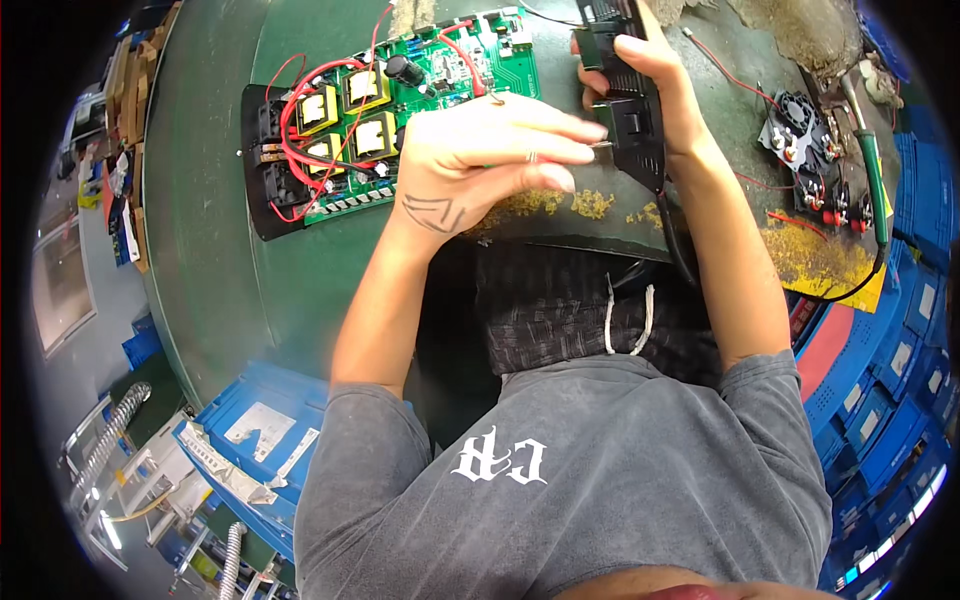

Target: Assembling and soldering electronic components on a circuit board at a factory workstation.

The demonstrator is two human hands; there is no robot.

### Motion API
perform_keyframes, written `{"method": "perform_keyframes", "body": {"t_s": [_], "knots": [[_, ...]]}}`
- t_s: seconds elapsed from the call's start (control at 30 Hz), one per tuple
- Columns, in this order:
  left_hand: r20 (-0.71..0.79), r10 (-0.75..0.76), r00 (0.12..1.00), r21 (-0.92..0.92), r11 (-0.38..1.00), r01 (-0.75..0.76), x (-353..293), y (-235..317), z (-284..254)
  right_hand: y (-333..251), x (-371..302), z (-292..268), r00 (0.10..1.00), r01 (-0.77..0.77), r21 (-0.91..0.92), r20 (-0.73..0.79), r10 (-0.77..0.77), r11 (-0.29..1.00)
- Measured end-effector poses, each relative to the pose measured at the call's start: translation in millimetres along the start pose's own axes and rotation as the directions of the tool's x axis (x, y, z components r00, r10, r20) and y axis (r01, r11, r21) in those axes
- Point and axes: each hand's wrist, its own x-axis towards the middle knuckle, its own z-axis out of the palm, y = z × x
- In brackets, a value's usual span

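Observation:
My right hand (668, 85) grips a black slotted panel (630, 100) upright over the near part of the bench, its thumb on one side and its fingers round the other. Block-shaped black fittings stick out from the panel, and a thick black cable (678, 245) hangs from its lower end. My left hand (490, 150) comes in from the left with fingers closed and thumb below them, tips at a small shiny metal part by the panel. What they pinch is too small to tell. Behind the left hand lies a green circuit board (425, 85) with yellow-wrapped transformers (367, 88) and red wires.
A black end plate with fans (270, 160) adjoins the board's left end. At right are a green-handled soldering iron (874, 185), another black panel with red and white terminals (800, 140), and a yellow sheet (830, 260). Blue bins (890, 400) line the right; a blue crate (265, 430) stands lower left.

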Motion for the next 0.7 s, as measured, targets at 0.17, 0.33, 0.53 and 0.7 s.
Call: {"method": "perform_keyframes", "body": {"t_s": [0.17, 0.33, 0.53, 0.7], "knots": [[-0.176, -0.42, 0.89, -0.064, 0.907, 0.416, -4.4, 21.7, 8.4, -24.9, -33.7, 25.4, 0.945, 0.27, -0.022, 0.198, -0.26, 0.963], [-0.303, -0.558, 0.772, 0.087, 0.791, 0.606, -1.4, 30.0, 20.2, -35.7, -38.2, 26.1, 0.949, 0.285, -0.171, 0.188, -0.253, 0.943], [-0.326, -0.548, 0.77, 0.228, 0.745, 0.627, -1.4, 30.1, 25.0, -33.1, -37.5, 26.6, 0.921, 0.312, -0.176, 0.296, -0.252, 0.934], [-0.317, -0.501, 0.806, 0.136, 0.817, 0.561, -2.3, 23.3, 27.3, -39.1, -44.9, 31.0, 0.942, 0.239, -0.198, 0.284, -0.177, 0.951]]}}
